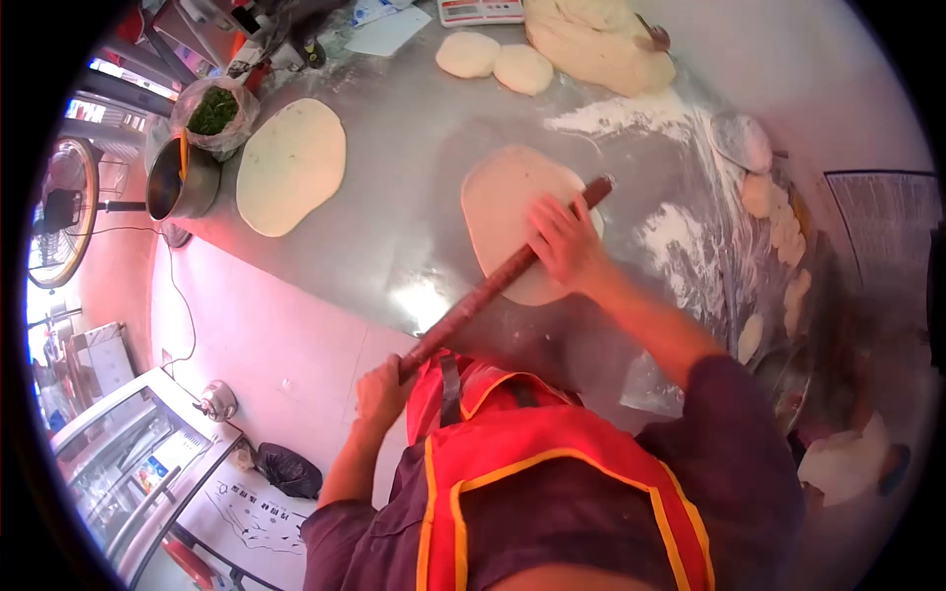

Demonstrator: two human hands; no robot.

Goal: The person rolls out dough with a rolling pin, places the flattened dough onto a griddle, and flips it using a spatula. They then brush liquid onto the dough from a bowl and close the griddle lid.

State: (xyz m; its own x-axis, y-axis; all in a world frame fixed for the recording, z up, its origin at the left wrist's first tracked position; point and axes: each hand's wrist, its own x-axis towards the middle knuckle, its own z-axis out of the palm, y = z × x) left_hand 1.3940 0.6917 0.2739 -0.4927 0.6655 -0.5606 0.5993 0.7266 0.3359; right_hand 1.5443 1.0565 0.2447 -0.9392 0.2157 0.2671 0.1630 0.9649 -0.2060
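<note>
A long dark wooden rolling pin (471,307) runs diagonally across a flat round of dough (503,202) on the metal worktop (384,187). My left hand (382,392) is wrapped round the pin's lower end, beyond the worktop's front edge. Near the upper end, my right hand (567,241) grips the pin from above, its fingers bent over the wood and the dough beneath. The pin covers part of the dough's right side. A second rolled-out dough sheet (293,167) lies to the left, apart from both hands.
Two small dough pieces (495,61) and a large dough mass (601,44) sit at the back, near a scale (481,10). Loose flour (680,241) is spread on the right. A metal pot (185,182) and a bag of chopped greens (214,110) stand at the left edge.
</note>
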